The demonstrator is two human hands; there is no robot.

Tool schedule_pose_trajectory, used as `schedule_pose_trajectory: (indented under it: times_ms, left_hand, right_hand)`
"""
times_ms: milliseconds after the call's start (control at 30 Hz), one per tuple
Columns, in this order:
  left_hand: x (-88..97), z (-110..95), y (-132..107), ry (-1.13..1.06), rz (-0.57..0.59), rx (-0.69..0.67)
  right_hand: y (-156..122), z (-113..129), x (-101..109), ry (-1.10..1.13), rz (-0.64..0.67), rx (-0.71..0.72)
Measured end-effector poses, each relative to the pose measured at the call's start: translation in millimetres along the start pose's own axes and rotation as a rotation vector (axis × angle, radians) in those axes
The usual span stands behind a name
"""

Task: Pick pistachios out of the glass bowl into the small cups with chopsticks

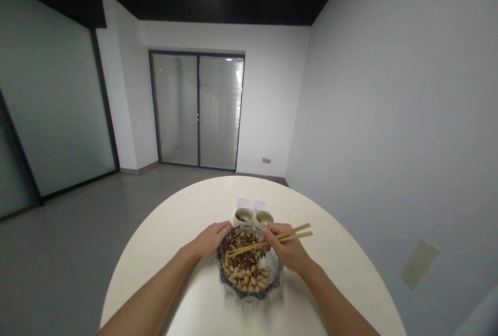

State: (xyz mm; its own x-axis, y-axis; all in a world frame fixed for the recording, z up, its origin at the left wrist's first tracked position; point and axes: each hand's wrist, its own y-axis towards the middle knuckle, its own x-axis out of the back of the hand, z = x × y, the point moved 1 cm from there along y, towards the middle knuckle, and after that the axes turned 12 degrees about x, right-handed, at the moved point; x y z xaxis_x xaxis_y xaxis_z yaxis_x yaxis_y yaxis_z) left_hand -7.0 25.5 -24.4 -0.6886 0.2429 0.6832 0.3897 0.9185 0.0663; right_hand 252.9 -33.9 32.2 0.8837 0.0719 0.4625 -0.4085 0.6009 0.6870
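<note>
The right hand (pixel 285 247) holds a pair of wooden chopsticks (pixel 292 235) in a narrow pinch, their tips reaching left across a scalloped glass bowl (pixel 249 296) that sits between the two hands. Under the chopstick tips lie dark striped sunflower seeds (pixel 241 253). On the side of the bowl nearest the person are pale peanuts (pixel 245 278), with something white (pixel 269 262) just below the right hand. The left hand (pixel 210 240), its fingers loosely curled, sits at the bowl's left rim, though whether it grips the rim cannot be told. Beyond both hands, two small cream cups (pixel 252 218) stand side by side, with two white paper pieces (pixel 251 204) just past them, all on a round white table (pixel 155 263)
</note>
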Motion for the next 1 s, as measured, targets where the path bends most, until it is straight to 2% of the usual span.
schedule_pose_trajectory:
  times_ms: [233, 500, 633, 767, 933, 1000]
  left_hand:
    - [3.0, -8, -5, 0.006, 0.002, -0.012]
    - [1.2, -3, -1, 0.001, 0.002, -0.018]
    - [0.4, 1, 0, 0.011, -0.005, -0.017]
    - [0.5, 3, 0, 0.032, -0.014, -0.015]
    - [0.1, 4, 0, 0.008, -0.009, -0.02]
    - [0.2, 4, 0, 0.001, -0.007, -0.01]
  right_hand:
    - [0, 1, -9, 0.062, 0.051, -0.009]
    - [-2, 1, -9, 0.202, -0.033, -0.117]
    - [0, 2, 1, 0.167, -0.124, -0.104]
    - [7, -3, 15, 0.045, -0.3, -0.069]
    - [24, -29, 26, -0.111, -0.473, -0.059]
    - [31, -41, 26, -0.152, -0.483, -0.051]
